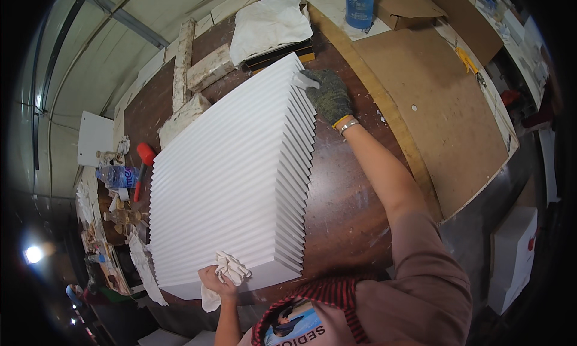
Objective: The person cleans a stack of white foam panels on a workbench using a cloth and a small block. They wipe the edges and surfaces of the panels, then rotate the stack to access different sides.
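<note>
A large white ridged block (222, 171), its side edge saw-toothed, lies on the dark brown tabletop. At its near end, my bare left hand (217, 282) is closed round a crumpled white cloth (232, 269), part of which hangs below the hand. My right hand (329, 98), in a dark grey knitted glove with a yellow cuff, reaches to the block's far right corner. Its fingers are closed on a small pale grey piece (305, 81) pressed at the toothed edge; what that piece is does not show clearly.
Beyond the block, a white cloth (270, 24) covers a dark box. To the left lie a red mallet (144, 155) and a plastic bottle (120, 176). A blue tumbler (359, 8) stands at the back; a yellow-handled tool (466, 60) rests on the brown board (433, 123) at right.
</note>
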{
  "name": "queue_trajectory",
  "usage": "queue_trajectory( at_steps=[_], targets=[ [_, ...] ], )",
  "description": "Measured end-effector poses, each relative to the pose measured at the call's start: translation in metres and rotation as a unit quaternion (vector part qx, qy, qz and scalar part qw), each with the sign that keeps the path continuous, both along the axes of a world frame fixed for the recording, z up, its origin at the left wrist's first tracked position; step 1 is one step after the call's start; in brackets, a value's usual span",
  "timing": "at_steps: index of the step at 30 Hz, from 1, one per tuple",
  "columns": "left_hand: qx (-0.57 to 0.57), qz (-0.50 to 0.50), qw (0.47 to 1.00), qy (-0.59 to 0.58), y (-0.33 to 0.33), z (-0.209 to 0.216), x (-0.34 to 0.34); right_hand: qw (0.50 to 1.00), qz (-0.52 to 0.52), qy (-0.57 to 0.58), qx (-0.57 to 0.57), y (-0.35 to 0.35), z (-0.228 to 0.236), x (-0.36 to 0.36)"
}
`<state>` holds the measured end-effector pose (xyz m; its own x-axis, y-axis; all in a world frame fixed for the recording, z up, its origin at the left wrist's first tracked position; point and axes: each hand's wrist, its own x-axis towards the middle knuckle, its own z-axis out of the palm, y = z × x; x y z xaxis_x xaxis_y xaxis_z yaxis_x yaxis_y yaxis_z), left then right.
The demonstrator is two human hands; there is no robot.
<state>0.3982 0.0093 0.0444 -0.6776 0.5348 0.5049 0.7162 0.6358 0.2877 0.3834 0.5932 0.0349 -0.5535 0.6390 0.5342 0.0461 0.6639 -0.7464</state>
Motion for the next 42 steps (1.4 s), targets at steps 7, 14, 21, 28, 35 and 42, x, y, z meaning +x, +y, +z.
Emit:
queue_trajectory(
  at_steps=[7, 14, 21, 28, 35, 42],
  targets=[
    [-0.001, -0.007, 1.0, 0.011, 0.003, 0.003, 0.0, 0.997, 0.017, -0.07, -0.008, -0.02, -0.012, 0.028],
    [0.003, 0.001, 1.0, -0.005, 0.003, 0.001, 0.001, 0.998, -0.016, -0.035, 0.047, -0.004, -0.031, 0.05],
    [0.021, -0.003, 1.0, -0.015, 0.002, 0.001, 0.0, 0.999, -0.01, 0.01, -0.05, 0.007, -0.002, -0.007],
    [0.002, 0.001, 1.0, -0.006, 0.0, 0.0, 0.001, 0.979, 0.001, -0.17, -0.116, 0.002, -0.027, 0.035],
    [0.022, 0.013, 0.999, -0.021, 0.001, -0.001, 0.001, 0.997, 0.007, -0.025, -0.072, 0.021, 0.007, -0.013],
    [0.03, 0.002, 0.999, -0.012, -0.002, -0.006, 0.0, 0.989, -0.022, -0.115, -0.087, 0.003, -0.017, 0.021]
  ],
)
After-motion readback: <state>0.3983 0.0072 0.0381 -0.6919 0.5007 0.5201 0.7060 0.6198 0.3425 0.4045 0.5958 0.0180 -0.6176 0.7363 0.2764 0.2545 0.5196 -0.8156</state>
